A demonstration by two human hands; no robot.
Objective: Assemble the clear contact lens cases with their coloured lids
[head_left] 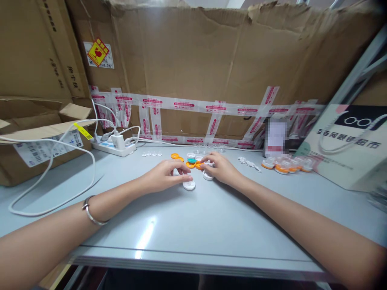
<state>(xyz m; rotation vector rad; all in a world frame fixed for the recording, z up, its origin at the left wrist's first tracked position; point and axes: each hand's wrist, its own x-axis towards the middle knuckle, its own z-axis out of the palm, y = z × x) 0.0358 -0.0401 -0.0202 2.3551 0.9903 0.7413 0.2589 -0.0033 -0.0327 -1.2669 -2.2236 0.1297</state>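
Note:
My left hand (165, 176) is at the middle of the table, its thumb and fingers closed at the edge of a white round disc (189, 185). My right hand (222, 168) reaches in from the other side with bent fingers spread apart over the small parts. Its fingertips are near an orange ring (198, 165), and a white ring (207, 176) lies under the hand, partly hidden. Between and behind the hands sit a green round piece (191, 160), another orange ring (190, 165), a white ring (190, 155) and an orange ring (174, 155) farther left.
Small clear pieces (152, 154) lie in a row behind my left hand. White parts (249, 164) and orange-and-white assembled discs (282, 166) are on the right, beside a phone (275, 137) and paper bag (347, 149). A power strip (114, 148), cables and an open carton (39, 153) stand left.

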